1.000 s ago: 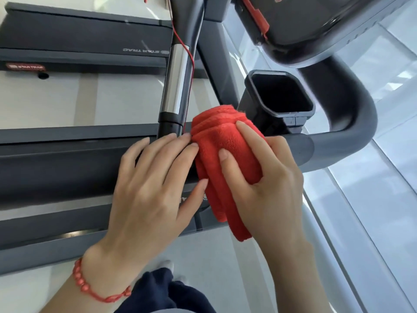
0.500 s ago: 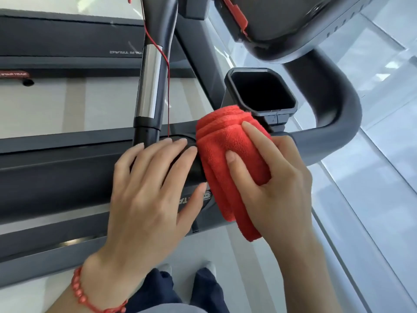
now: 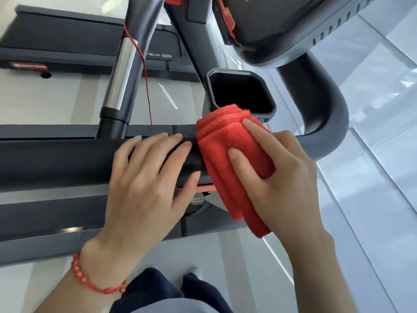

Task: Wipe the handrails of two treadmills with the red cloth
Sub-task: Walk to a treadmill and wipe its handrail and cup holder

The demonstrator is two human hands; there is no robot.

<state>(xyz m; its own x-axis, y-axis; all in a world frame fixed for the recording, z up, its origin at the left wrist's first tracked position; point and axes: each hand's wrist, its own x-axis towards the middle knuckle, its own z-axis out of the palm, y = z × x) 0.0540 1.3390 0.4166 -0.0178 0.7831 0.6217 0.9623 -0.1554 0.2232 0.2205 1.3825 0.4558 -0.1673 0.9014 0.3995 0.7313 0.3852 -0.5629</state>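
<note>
The right hand (image 3: 284, 177) grips the folded red cloth (image 3: 230, 159) around the dark handrail (image 3: 67, 159); the left hand (image 3: 149, 184) rests flat beside it. Wiping looks mid-rail, the curved end (image 3: 327, 123) and second treadmill (image 3: 67, 41) seemingly left.

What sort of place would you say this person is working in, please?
Most likely a gym. The red cloth is wrapped over a treadmill handrail, a console with a red safety cord hangs above, and a second treadmill deck lies beyond.
</note>
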